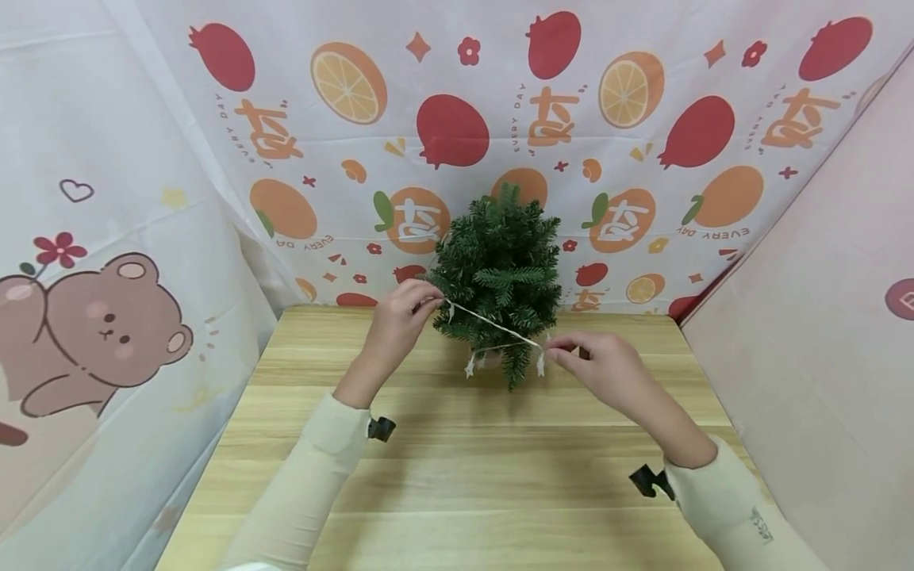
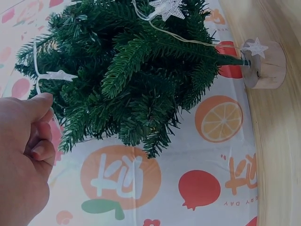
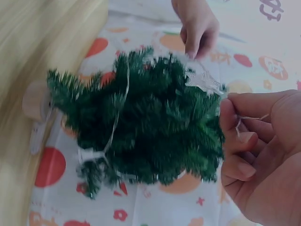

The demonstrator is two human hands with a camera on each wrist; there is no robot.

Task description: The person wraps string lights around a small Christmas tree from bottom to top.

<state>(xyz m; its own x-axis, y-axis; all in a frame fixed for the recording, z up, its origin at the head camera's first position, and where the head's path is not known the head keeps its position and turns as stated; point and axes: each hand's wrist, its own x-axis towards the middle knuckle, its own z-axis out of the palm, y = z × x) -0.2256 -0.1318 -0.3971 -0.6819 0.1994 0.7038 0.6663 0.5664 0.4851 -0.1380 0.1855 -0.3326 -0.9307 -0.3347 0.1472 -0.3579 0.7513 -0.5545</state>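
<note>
A small green artificial Christmas tree point(image 1: 500, 258) stands at the back of the wooden table. My left hand point(image 1: 400, 317) is at the tree's left side and pinches a thin pale string of star lights point(image 1: 493, 323) between thumb and fingers. Across the front of the tree the wire runs down to my right hand point(image 1: 603, 365), which pinches it at the tree's right. One star point(image 1: 470, 366) hangs low in front, and another star point(image 1: 540, 365) dangles beside the right fingertips. In the left wrist view a star point(image 2: 257, 47) overlaps the round wooden base point(image 2: 275, 70).
Behind the tree hangs a white cloth point(image 1: 485, 71) printed with fruit. A bear-printed cloth point(image 1: 143, 198) covers the left side, and a plain pale panel point(image 1: 821, 317) closes off the right. The wooden tabletop point(image 1: 500, 492) extends toward me beneath both forearms.
</note>
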